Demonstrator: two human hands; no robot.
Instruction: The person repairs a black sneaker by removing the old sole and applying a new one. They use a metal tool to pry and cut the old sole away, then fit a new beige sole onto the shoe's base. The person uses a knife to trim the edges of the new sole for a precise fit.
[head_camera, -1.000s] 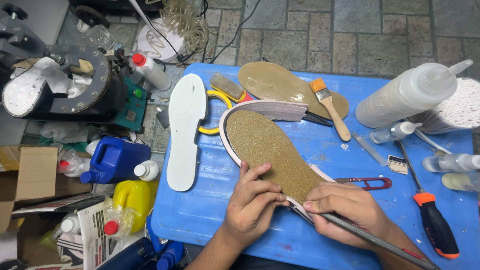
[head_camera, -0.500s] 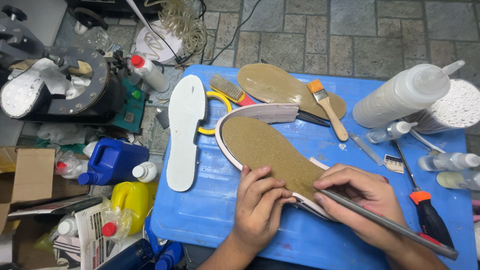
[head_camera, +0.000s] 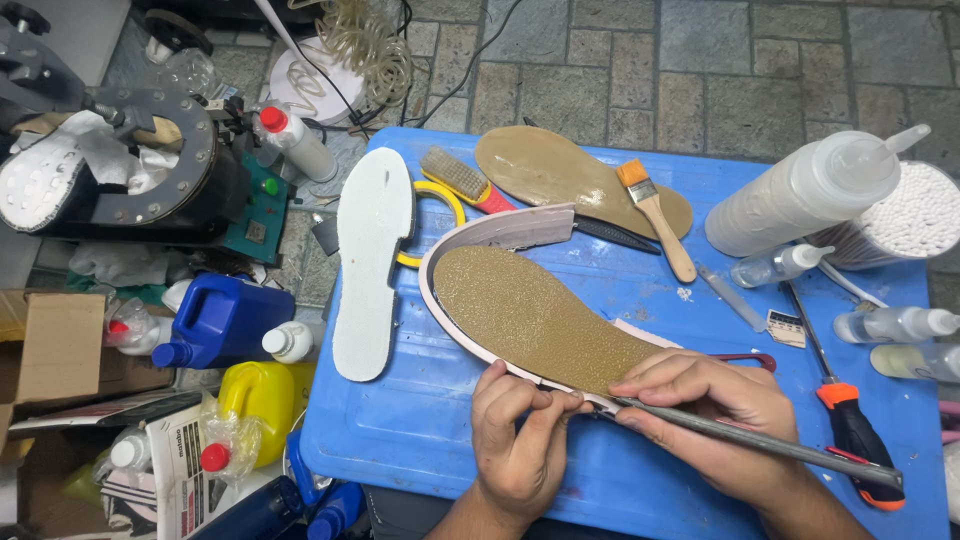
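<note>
A shoe-repair workshop: a blue plastic counter (head_camera: 420, 440) holds loose brown soles (head_camera: 560, 175), a white foam insole (head_camera: 368, 260), a wooden-handled glue brush (head_camera: 655, 210) and squeeze bottles (head_camera: 800, 190), beside a round sole-press machine (head_camera: 120, 170) and solvent jugs (head_camera: 225, 320).

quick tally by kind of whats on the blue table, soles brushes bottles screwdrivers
Soles: 3, tan-faced sole, white sole, brown sole
Brushes: 2, scrub brush, paintbrush
Bottles: 4, big, small
Screwdrivers: 1
Total: 10
</note>
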